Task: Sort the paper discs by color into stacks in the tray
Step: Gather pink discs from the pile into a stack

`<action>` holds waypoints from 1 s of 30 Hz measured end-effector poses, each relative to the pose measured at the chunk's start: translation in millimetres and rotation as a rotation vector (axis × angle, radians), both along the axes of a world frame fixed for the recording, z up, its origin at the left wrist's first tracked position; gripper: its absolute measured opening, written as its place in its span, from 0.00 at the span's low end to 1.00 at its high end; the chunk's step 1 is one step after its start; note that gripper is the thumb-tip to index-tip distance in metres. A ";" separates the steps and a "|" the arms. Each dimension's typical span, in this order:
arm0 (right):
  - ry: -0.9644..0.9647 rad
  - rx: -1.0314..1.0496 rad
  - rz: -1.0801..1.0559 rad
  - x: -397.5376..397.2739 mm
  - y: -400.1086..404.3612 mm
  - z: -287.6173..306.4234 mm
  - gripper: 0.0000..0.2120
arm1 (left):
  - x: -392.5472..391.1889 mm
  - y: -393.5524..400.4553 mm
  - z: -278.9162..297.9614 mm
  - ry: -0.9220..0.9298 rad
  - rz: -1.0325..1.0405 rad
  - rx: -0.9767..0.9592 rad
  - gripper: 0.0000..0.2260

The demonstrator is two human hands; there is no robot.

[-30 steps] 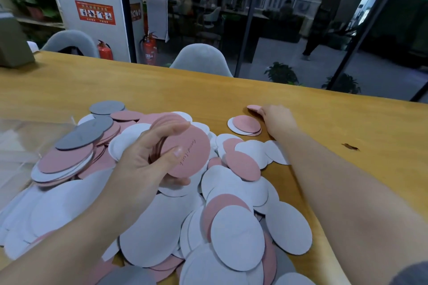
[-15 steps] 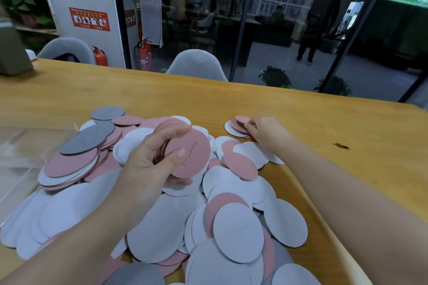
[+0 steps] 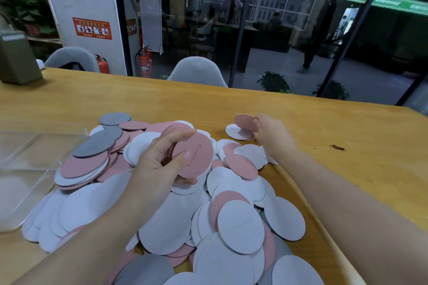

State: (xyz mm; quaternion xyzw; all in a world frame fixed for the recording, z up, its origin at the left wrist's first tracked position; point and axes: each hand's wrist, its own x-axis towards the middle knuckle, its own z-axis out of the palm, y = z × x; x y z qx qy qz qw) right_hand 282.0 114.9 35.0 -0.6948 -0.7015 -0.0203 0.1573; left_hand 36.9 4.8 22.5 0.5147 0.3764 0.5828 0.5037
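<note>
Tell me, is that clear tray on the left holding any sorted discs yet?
Apparently empty: through the clear tray only bare bottom shows, though discs from the pile overlap its near edge.

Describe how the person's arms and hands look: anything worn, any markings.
Both arms are bare from the bottom edge of the picture to the fingertips; no sleeve shows anywhere. The left hand and the right hand wear no gloves, and no ring, watch or bracelet is visible. The left thumbnail looks short and unpainted. No marks or tattoos show on either forearm.
</note>
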 end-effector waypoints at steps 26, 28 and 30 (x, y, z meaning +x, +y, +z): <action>0.780 0.164 0.381 -76.1 -118.3 9.4 0.11 | 0.0 -7.2 -4.8 0.324 -0.027 0.178 0.22; 0.722 0.207 0.412 -72.1 -117.2 10.4 0.09 | 0.8 -9.8 -2.5 0.328 -0.020 0.189 0.21; 0.649 0.245 0.406 -61.8 -112.6 10.4 0.05 | 2.1 -12.4 -0.5 0.300 -0.018 0.175 0.25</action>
